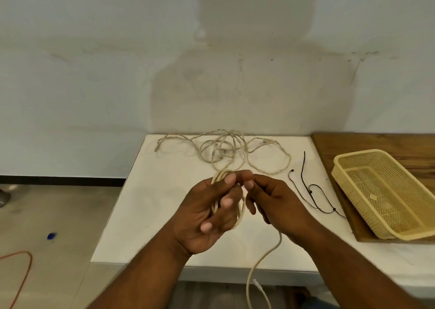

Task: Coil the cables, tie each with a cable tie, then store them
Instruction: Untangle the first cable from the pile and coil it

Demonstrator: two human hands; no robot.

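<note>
My left hand [211, 209] grips a coil of beige cable [240, 211] above the white table [146, 205], loops passing through its fingers. My right hand [275, 202] pinches the same cable beside the coil; the loose tail [261, 259] drops from under this hand past the table's front edge, ending in a plug [257, 285]. A tangle of more beige cable [226, 151] lies at the back of the table. Thin black cable ties [310, 191] lie on the table right of my hands. A yellow plastic basket [367, 162] sits at the right.
The basket rests on a wooden board [388, 143] adjoining the white table. A grey wall stands right behind the table. On the floor at the left lie an orange cord [26, 268] and a small blue object [51, 236].
</note>
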